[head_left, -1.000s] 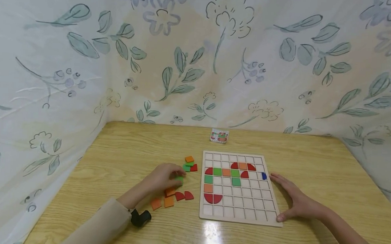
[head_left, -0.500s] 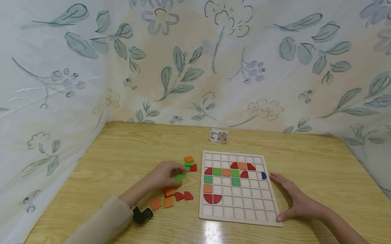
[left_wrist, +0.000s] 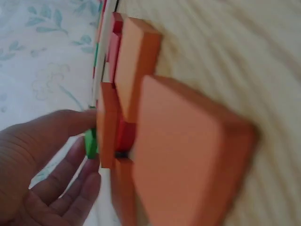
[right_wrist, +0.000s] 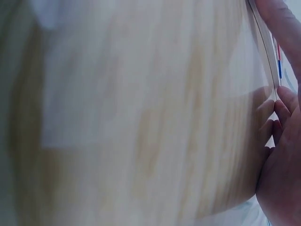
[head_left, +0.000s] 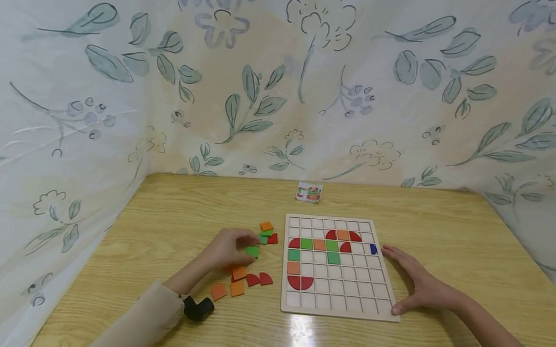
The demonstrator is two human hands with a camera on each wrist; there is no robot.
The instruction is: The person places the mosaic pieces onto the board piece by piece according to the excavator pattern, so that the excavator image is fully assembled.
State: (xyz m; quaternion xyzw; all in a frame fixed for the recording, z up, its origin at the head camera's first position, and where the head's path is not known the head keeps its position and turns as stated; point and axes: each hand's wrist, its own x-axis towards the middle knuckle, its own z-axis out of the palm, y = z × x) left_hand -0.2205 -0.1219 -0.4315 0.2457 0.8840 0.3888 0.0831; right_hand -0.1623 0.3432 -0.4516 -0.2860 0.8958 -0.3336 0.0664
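Note:
My left hand [head_left: 228, 248] is over the loose tiles left of the board. Its thumb and fingers pinch a green square tile [head_left: 252, 251], also seen between them in the left wrist view [left_wrist: 91, 143]. Just below lie orange square tiles [head_left: 238, 287] and red quarter-circle tiles [head_left: 266, 279]. The white gridded board [head_left: 347, 303] carries red, green and orange tiles and one blue piece [head_left: 373, 249] near its right edge. My right hand [head_left: 424, 288] rests spread along that edge, thumb on the near corner and fingertips by the side.
A small patterned card [head_left: 308, 192] stands or lies behind the board; which, I cannot tell. A small pile with an orange tile [head_left: 267, 226] on top sits beyond my left hand. Floral cloth [head_left: 263, 90] hangs at the table's far edge and sides.
The green tile by my left hand shows more fully between thumb and fingers than a second ago. The view has shifted slightly. My right hand stays at the board's edge.

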